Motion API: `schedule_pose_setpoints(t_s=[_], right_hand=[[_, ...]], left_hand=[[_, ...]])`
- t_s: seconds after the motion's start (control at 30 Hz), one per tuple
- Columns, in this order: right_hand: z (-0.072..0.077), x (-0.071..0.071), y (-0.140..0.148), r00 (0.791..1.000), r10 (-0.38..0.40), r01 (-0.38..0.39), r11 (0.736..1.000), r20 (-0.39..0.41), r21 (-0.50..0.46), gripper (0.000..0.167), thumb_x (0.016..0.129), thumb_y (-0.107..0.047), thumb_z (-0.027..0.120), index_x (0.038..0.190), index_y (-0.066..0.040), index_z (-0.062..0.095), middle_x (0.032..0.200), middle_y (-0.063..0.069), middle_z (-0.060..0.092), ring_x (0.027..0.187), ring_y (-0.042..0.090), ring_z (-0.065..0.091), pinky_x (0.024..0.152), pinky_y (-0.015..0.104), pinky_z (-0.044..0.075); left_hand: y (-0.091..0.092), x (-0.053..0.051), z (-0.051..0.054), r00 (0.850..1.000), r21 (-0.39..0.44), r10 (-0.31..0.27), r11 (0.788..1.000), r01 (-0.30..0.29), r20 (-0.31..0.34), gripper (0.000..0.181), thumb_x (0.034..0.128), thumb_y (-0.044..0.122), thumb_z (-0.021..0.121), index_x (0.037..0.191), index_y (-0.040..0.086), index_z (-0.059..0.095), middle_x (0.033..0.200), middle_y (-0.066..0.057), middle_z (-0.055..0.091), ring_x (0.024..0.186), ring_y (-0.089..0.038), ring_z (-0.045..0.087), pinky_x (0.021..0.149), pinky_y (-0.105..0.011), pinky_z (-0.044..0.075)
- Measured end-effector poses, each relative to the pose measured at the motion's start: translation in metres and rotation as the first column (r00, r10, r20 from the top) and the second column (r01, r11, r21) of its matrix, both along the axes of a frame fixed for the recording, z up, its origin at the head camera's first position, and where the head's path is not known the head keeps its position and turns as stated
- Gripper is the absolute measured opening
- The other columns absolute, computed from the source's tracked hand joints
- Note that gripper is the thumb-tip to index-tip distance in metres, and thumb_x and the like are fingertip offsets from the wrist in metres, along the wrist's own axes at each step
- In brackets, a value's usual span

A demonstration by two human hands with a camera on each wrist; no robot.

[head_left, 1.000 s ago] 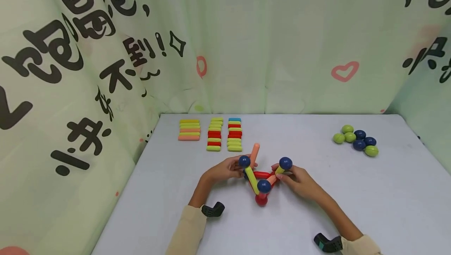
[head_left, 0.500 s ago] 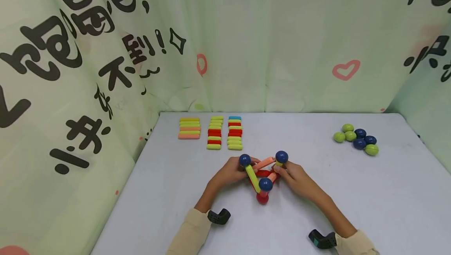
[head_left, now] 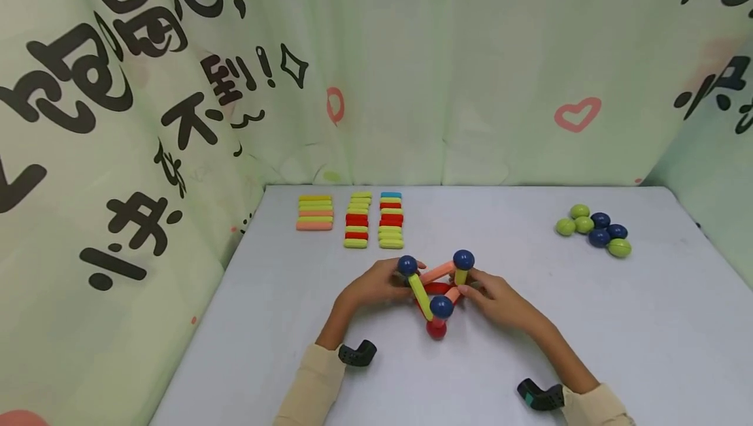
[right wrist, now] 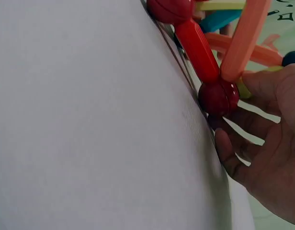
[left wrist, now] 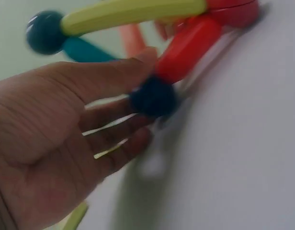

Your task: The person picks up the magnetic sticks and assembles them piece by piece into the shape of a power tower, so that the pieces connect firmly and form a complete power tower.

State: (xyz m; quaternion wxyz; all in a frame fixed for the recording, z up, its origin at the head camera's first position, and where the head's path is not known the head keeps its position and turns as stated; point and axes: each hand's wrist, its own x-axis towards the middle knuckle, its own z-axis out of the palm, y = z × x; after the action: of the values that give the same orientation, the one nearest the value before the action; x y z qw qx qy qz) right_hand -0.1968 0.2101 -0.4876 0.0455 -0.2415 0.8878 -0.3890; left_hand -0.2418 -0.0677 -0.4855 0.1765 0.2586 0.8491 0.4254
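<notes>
A structure of rods and balls stands mid-table, with blue balls point(head_left: 441, 307) on top and a red ball point(head_left: 436, 329) at its near base. My left hand point(head_left: 379, 283) grips its left side; in the left wrist view thumb and fingers curl round the corner by a dark blue ball point(left wrist: 153, 97). On the other side my right hand point(head_left: 500, 298) holds the right corner, thumb at a yellow rod point(head_left: 461, 276), fingers behind a dark red ball point(right wrist: 218, 97) in the right wrist view. A salmon rod point(head_left: 438, 272) spans between the upper left and upper right balls.
Three columns of short rods lie at the back left: yellow and salmon point(head_left: 314, 213), then yellow and red point(head_left: 356, 220), then one topped by a blue rod point(head_left: 391, 195). Green balls point(head_left: 565, 227) and dark blue balls point(head_left: 599, 238) are grouped at the back right. A curtain hangs behind.
The salmon rod that stood up at the left has tilted down to the right and now reaches the upper right blue ball. That ball has moved slightly left with my right hand.
</notes>
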Motion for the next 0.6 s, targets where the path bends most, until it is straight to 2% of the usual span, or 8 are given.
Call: schedule_pose_setpoints(t_s=[0.1,0.17,0.2,0.23,0.3,0.37,0.43,0.6], right_hand=[[-0.004,-0.001,0.007,0.998,0.059,-0.059,0.998,-0.001,-0.024,0.037,0.096,-0.02,0.063,0.129,-0.005,0.057,0.119,0.008,0.067,0.104,0.019,0.064,0.089,0.03,0.054],[-0.005,-0.001,0.009,0.996,0.085,-0.084,0.996,0.002,-0.031,0.04,0.091,-0.022,0.07,0.125,-0.006,0.058,0.115,0.007,0.068,0.1,0.015,0.062,0.087,0.028,0.053],[-0.006,0.0,0.009,0.996,0.086,-0.086,0.996,-0.002,-0.025,0.041,0.088,-0.024,0.073,0.122,-0.007,0.059,0.112,0.005,0.068,0.098,0.013,0.061,0.086,0.027,0.053],[-0.006,0.0,0.008,0.996,0.086,-0.086,0.996,-0.009,-0.014,0.042,0.086,-0.027,0.076,0.119,-0.008,0.06,0.11,0.003,0.068,0.097,0.011,0.059,0.085,0.027,0.052],[-0.006,0.002,0.006,0.997,0.076,-0.076,0.997,-0.016,0.01,0.042,0.081,-0.031,0.08,0.113,-0.01,0.061,0.104,-0.002,0.068,0.094,0.008,0.057,0.084,0.027,0.052],[-0.005,0.004,0.003,0.998,0.063,-0.063,0.998,-0.014,0.028,0.042,0.079,-0.034,0.081,0.108,-0.012,0.061,0.1,-0.005,0.067,0.092,0.007,0.057,0.084,0.028,0.052],[-0.003,0.005,0.0,0.998,0.061,-0.061,0.998,-0.002,0.024,0.041,0.077,-0.034,0.083,0.105,-0.013,0.062,0.096,-0.005,0.067,0.089,0.009,0.056,0.08,0.028,0.051],[0.0,0.004,-0.006,0.999,0.031,-0.031,0.999,0.023,0.027,0.039,0.076,-0.034,0.084,0.104,-0.016,0.063,0.091,-0.007,0.065,0.083,0.01,0.056,0.073,0.024,0.05]], left_hand=[[-0.015,-0.006,0.005,0.996,-0.029,0.079,0.996,-0.08,-0.031,0.042,0.0855,0.019,0.076,0.125,0.016,0.062,0.112,0.0,0.068,0.104,-0.015,0.062,0.091,-0.029,0.054],[-0.024,-0.01,0.005,0.972,-0.044,0.211,0.975,-0.217,-0.105,0.035,0.0877,0.018,0.074,0.121,0.014,0.064,0.103,-0.002,0.067,0.097,-0.016,0.061,0.087,-0.03,0.054],[-0.027,-0.012,0.003,0.944,-0.043,0.29,0.953,-0.3,-0.156,0.033,0.0892,0.017,0.072,0.121,0.013,0.064,0.101,-0.004,0.065,0.095,-0.017,0.06,0.085,-0.03,0.054],[-0.031,-0.013,0.002,0.907,-0.039,0.37,0.922,-0.385,-0.199,0.031,0.0906,0.017,0.07,0.12,0.013,0.065,0.099,-0.005,0.063,0.092,-0.018,0.059,0.082,-0.03,0.054],[-0.036,-0.015,-0.002,0.817,-0.042,0.508,0.842,-0.537,-0.273,0.028,0.0923,0.017,0.068,0.12,0.013,0.065,0.099,-0.007,0.058,0.087,-0.018,0.057,0.075,-0.028,0.052],[-0.039,-0.016,-0.006,0.745,-0.054,0.58,0.776,-0.629,-0.33,0.028,0.0916,0.014,0.068,0.119,0.012,0.067,0.102,-0.01,0.054,0.082,-0.02,0.055,0.068,-0.028,0.048],[-0.041,-0.017,-0.008,0.71,-0.077,0.613,0.736,-0.673,-0.348,0.029,0.0901,0.011,0.069,0.119,0.013,0.068,0.104,-0.012,0.049,0.078,-0.02,0.054,0.063,-0.026,0.045],[-0.042,-0.02,-0.007,0.669,-0.097,0.651,0.687,-0.72,-0.359,0.022,0.0864,0.009,0.073,0.107,0.013,0.069,0.104,-0.009,0.042,0.085,-0.021,0.049,0.059,-0.026,0.04]])
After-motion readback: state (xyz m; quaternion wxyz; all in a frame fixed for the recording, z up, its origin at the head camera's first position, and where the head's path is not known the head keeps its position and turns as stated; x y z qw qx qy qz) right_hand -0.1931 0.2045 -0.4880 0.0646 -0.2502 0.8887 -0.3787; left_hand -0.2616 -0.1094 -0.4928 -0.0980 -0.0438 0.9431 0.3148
